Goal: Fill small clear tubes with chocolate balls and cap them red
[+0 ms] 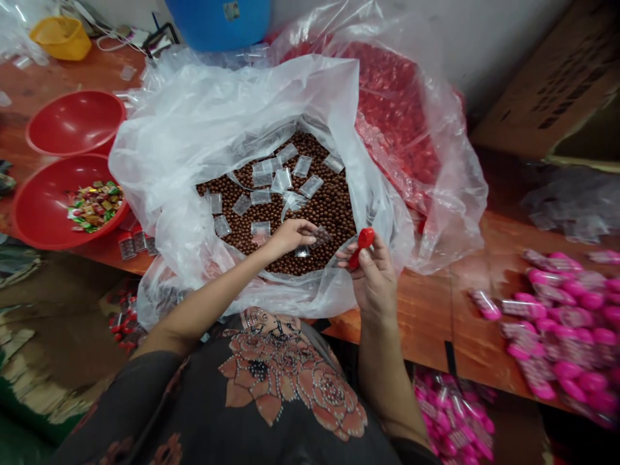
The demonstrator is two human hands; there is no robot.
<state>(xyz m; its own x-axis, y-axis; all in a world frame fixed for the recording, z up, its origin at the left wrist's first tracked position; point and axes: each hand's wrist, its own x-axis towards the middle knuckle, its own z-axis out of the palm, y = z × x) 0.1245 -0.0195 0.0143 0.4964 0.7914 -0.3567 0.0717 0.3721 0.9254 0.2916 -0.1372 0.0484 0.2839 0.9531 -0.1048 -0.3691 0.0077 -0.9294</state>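
My left hand [292,236] is over the open bag, its fingers closed on a small clear plastic container [320,237], somewhat blurred. At the bag's right rim, my right hand [375,274] grips red plastic caps [366,237] between thumb and fingers; how many is hard to make out. Small brown balls [334,206] that look like chocolate candy fill the white plastic bag [159,155]. Several clear rectangular containers [310,186] lie scattered on top of the balls.
Left stand a red bowl [77,119] and another red bowl [39,206] with wrapped candies [99,206]. Filled red-capped containers [139,240] lie beside them. Behind are a bag of red pieces [397,123] and a blue tub [220,22]. Pink-capped containers [576,316] are piled right.
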